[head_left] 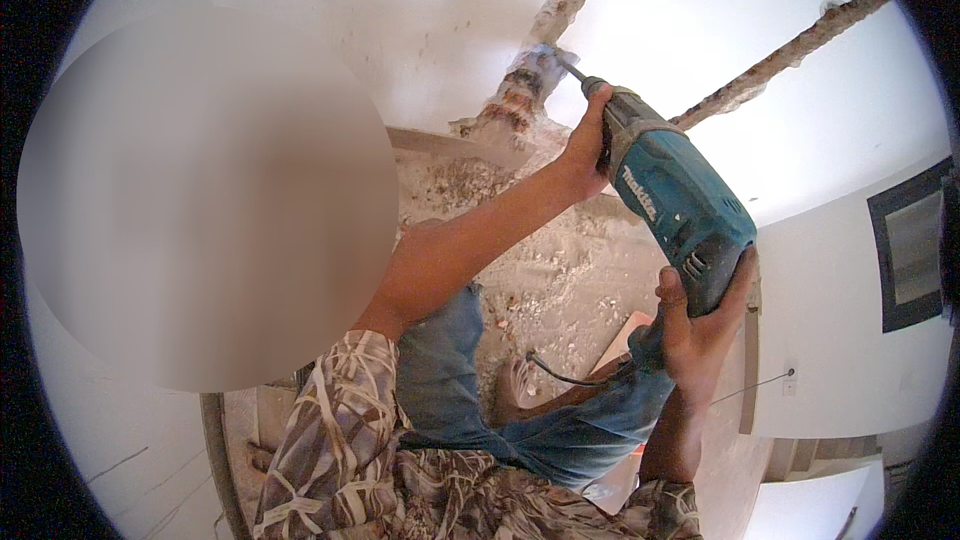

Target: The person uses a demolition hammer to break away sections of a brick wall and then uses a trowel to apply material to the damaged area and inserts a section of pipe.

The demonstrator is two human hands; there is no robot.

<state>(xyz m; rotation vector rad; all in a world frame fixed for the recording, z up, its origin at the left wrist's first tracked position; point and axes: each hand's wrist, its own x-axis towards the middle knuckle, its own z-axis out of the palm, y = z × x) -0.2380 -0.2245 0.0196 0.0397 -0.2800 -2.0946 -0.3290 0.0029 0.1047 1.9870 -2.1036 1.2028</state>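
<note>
Teal-and-black corded power hammer with a slim metal bit slants up in front of you, its tip at a rough, brick-exposing channel in the white plastered wall. Your left hand is wrapped round its front barrel; your right hand grips the rear handle. This channel is already opened below and above the tip, and a long brown groove is cut farther right. Chipping seems under way; how much depth or length is left, you cannot tell.
</note>
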